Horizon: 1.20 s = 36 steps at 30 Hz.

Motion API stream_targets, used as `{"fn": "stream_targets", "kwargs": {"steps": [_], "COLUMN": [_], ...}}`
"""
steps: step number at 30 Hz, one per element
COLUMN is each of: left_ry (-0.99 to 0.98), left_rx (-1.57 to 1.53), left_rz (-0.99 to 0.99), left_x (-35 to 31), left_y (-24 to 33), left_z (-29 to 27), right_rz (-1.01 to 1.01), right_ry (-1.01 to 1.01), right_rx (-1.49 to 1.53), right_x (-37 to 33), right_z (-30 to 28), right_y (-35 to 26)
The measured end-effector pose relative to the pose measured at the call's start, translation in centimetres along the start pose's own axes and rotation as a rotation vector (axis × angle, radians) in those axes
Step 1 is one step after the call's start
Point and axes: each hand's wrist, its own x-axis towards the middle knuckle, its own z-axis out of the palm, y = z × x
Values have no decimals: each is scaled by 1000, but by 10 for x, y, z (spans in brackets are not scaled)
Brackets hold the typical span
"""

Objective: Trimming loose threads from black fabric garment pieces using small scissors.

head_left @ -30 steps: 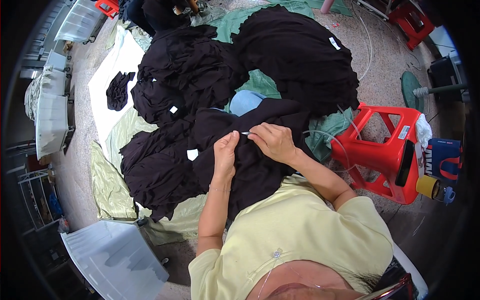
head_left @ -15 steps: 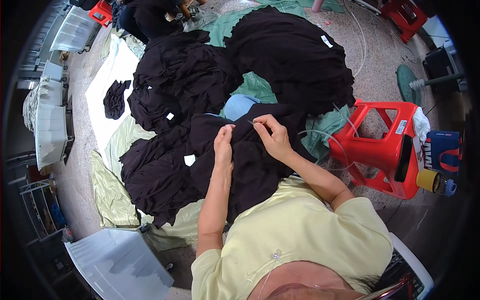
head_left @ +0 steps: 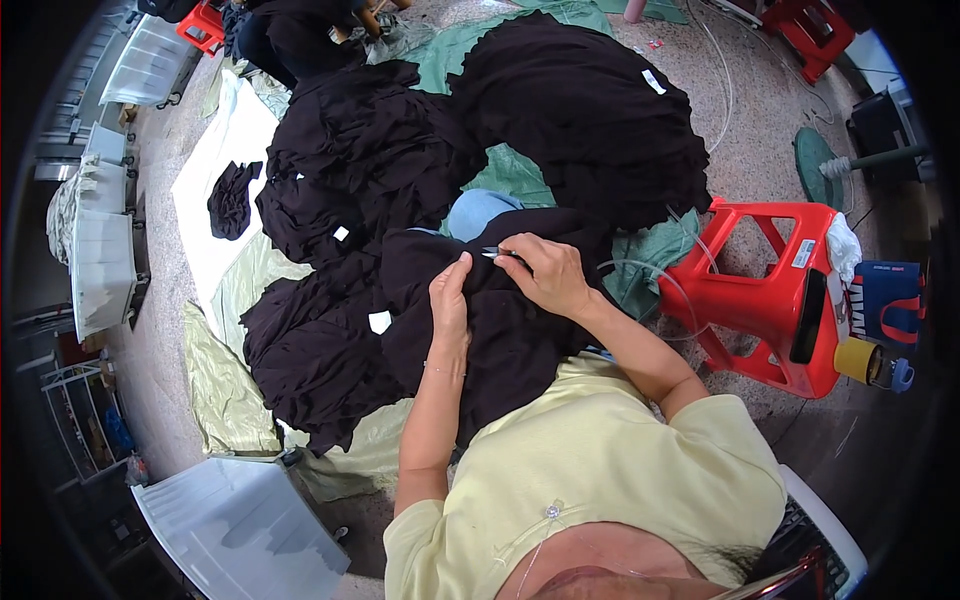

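Observation:
A black garment [head_left: 510,330] is spread over my lap, draped over a rounded light blue form [head_left: 482,212]. My left hand [head_left: 450,295] pinches the black cloth, its thumb and fingertips pressed together near the blue form. Just to the right, my right hand [head_left: 548,272] is closed around small thread snips [head_left: 491,253]. Their silver pointed tip faces left, close to the left fingertips and the cloth. My right fingers hide most of the snips' body, and any thread is too fine to make out.
Piles of black garments [head_left: 580,110] lie ahead and to the left on green and white sheets. A red stool [head_left: 750,290] stands at my right with a phone and a yellow-and-blue bottle [head_left: 870,365]. At lower left is a translucent bin [head_left: 240,530]. Another person [head_left: 290,40] sits at the far left.
The snips' tip has moved left and slightly down toward my left fingertips and shows more plainly. My left hand has shifted slightly right, still on the cloth.

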Motion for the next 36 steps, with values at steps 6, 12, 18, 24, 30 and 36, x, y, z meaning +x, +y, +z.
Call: {"fn": "stream_targets", "kwargs": {"steps": [6,12,18,24,30,36], "left_ry": [-22,-29,3,-72,-409,-758], "left_rx": [68,96,45,382,494,660], "left_rz": [110,139,138,390,229,616], "left_x": [-4,0,10,23,-14,-60], "left_y": [-4,-13,-11,12,85,134], "left_z": [1,-8,-11,3,51,66], "right_rz": [9,-11,608,1293,477,-129], "right_ry": [-26,-68,286,-116,238,-37], "right_rx": [-5,-96,92,638,484,680], "right_x": [1,-1,-12,-35,31,76], "right_z": [5,2,-27,-64,-100,-130], "right_y": [-2,-1,42,89,14,-88]}}
